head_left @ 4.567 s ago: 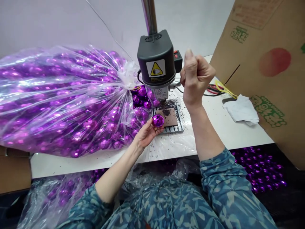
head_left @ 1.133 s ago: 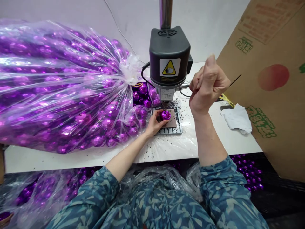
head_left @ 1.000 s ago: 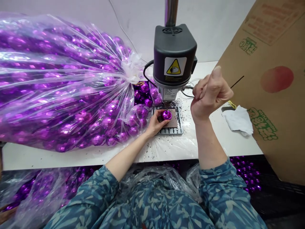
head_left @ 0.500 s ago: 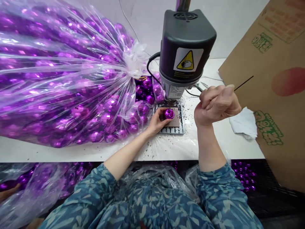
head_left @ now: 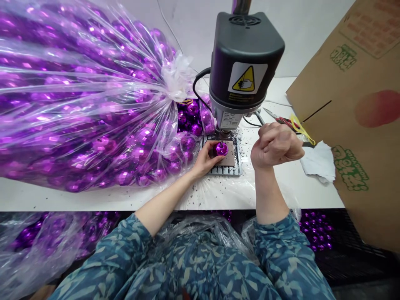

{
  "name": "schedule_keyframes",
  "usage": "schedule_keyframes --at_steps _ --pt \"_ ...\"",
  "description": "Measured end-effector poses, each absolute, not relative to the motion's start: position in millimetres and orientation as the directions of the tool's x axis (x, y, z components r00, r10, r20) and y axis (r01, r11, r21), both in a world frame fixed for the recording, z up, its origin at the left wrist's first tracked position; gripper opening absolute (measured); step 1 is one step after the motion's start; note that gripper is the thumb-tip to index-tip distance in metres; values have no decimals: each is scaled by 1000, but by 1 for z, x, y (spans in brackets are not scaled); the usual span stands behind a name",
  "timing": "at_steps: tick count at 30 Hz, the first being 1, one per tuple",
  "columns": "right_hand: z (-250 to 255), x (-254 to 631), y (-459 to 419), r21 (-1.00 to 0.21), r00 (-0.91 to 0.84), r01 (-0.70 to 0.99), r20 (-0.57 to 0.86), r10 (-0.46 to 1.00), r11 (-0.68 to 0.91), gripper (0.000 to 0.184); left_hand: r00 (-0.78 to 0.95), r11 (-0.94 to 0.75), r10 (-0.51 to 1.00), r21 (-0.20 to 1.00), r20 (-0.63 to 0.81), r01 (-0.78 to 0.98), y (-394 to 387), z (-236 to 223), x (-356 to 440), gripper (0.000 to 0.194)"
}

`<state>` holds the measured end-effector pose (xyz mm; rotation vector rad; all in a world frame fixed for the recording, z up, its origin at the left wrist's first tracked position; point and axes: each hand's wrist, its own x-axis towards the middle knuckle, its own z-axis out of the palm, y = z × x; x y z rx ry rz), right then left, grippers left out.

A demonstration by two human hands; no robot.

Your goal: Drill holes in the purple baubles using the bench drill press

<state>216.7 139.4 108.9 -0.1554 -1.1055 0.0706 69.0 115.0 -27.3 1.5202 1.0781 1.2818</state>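
My left hand (head_left: 208, 157) is closed around the side of a shiny purple bauble (head_left: 221, 149), thumb and fingers pinching it on a flat square board (head_left: 230, 155). The board lies on the slotted metal base (head_left: 240, 168) of a bench drill press (head_left: 246, 62). Directly over the bauble is the drill's chuck (head_left: 225, 134), and the bit reaches down to the bauble's top. My right hand (head_left: 277, 143) makes a fist on the drill press lever (head_left: 260, 118); the lever's end is hidden inside the fist.
A big clear plastic bag (head_left: 93, 96) full of purple baubles covers the table's left. Scissors (head_left: 271, 113), a yellow-handled tool (head_left: 301, 130) and a white cloth (head_left: 319, 161) lie to the right, beside a cardboard box (head_left: 353, 104). Dark shavings litter the white table (head_left: 206, 196). Below is a black crate (head_left: 346, 258).
My right hand has come down and a little left with the lever, uncovering the tools behind it. My left hand and the bauble stay put. Another person's hand at the left edge has gone.
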Motion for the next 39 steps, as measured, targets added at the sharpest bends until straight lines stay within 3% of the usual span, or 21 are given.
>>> schedule_keyframes --at_steps 6,9,11,15,17,19,22,25,28,29,31,33,34,36,38,39 --pt "111 214 135 -151 453 46 884 114 987 61 94 -271 960 958 262 94 113 -24 70 56" --pt "139 210 133 -287 484 62 846 222 956 62 88 -264 963 957 255 117 116 -23 71 56" --pt "162 209 136 -453 513 65 779 360 889 66 48 -255 967 955 251 149 113 -19 70 55" --pt "189 207 148 -499 463 38 776 428 866 60 -33 -271 956 922 291 276 78 0 63 49" --pt "191 206 150 -500 467 46 776 424 865 54 89 -336 942 896 324 291 43 9 55 46" --pt "190 204 149 -508 475 37 767 432 861 50 324 -410 887 884 329 224 3 12 47 43" --pt "188 201 148 -493 513 -16 743 430 870 47 655 -408 727 898 209 166 -50 -4 35 42" --pt "186 201 153 -423 524 -91 749 405 901 46 705 -215 706 927 -69 306 -80 -39 29 45" --pt "185 203 158 -399 511 -169 746 426 901 39 473 306 768 896 -432 321 -92 -72 31 47" --pt "186 204 159 -429 504 -176 733 456 886 38 408 509 716 823 -567 251 -93 -80 33 46" --pt "189 206 158 -531 493 -126 700 517 838 42 371 816 496 567 -785 109 -94 -91 38 45" --pt "193 207 156 -645 419 -34 684 597 763 42 352 944 278 322 -894 73 -93 -95 43 48" --pt "194 207 155 -674 416 -3 671 614 739 44 324 963 219 257 -921 81 -92 -94 45 49" --pt "195 207 153 -695 452 11 645 616 719 49 237 938 274 313 -932 147 -89 -84 48 46" --pt "192 206 153 -647 488 -40 652 580 761 48 250 762 505 563 -826 319 -88 -63 50 43" --pt "190 206 154 -589 494 -75 679 543 804 43 314 586 620 690 -719 424 -87 -50 51 45"
